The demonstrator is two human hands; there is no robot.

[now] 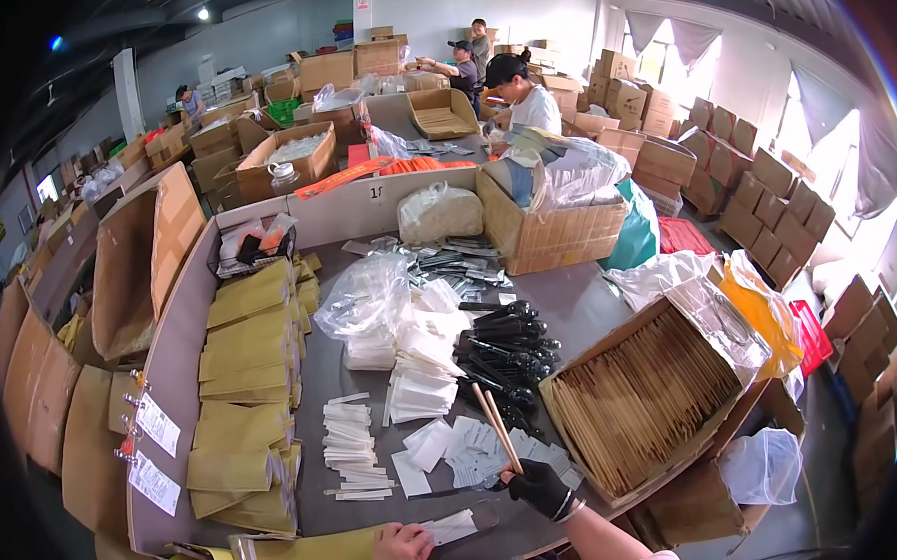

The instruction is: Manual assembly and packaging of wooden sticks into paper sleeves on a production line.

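In my black-gloved right hand (pixel 543 491) are two slim wooden sticks (pixel 497 428), gripped at their lower ends and tilted up to the left. My bare left hand (pixel 400 552) is at the table's near edge, its fingers bent over a clear plastic sleeve with a white paper packet (pixel 449 526) inside. Left of that hand lies a long tan paper sleeve (pixel 315 554). Loose white packets (pixel 431 443) and printed slips (pixel 476 451) lie just beyond my hands. To the right, a cardboard box (pixel 606 495) holds rows of similar wooden sticks (pixel 644 392).
Stacked tan paper sleeves (pixel 239 409) line the table's left side. White strips (pixel 354 449), black-handled utensils (pixel 507 353) and small silvery packets (pixel 458 270) cover the middle. A carton (pixel 552 237) stands at the back. Beyond the divider, a person in white (pixel 536 111) works.
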